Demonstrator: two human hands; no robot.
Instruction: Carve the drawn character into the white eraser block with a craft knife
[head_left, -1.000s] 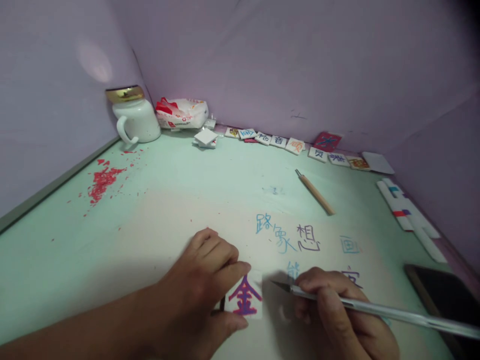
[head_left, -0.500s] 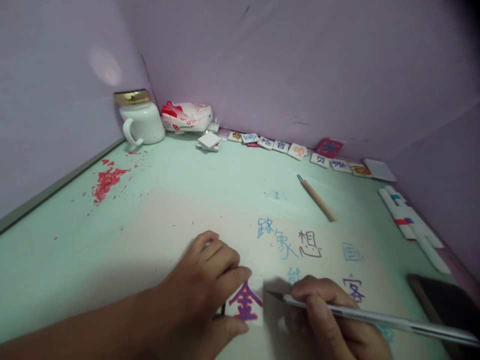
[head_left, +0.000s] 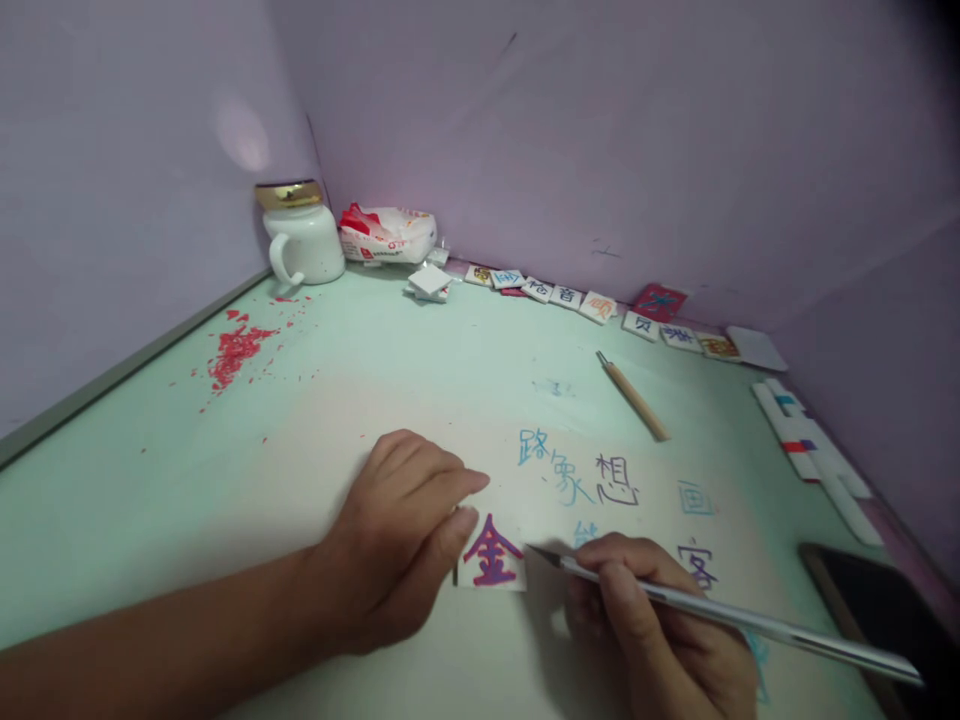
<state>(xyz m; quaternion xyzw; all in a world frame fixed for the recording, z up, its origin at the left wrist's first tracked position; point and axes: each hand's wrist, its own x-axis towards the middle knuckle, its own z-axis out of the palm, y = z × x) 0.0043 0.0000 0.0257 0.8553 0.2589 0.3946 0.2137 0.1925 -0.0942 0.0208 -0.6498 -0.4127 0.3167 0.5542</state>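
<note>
A small white square tile lies flat on the table before me, with a purple Chinese character edged in red on its face. Beside its upper left corner is my left hand, thumb and forefinger apart with nothing between them. The thumb tip is close to the tile's edge; whether it touches I cannot tell. My right hand grips a craft knife with a slim silver handle, held like a pen. Its pointed blade is by the tile's right side.
Blue and purple characters are written on the tabletop. Beyond them lies a wooden-handled carving tool. Red shavings, a white mug, a tissue pack and finished-looking tiles sit toward the walls. White markers and a dark phone are right.
My left hand has released the tile's top and bottom edges and shifted to its upper left. The knife stays in my right hand. The view has shifted slightly.
</note>
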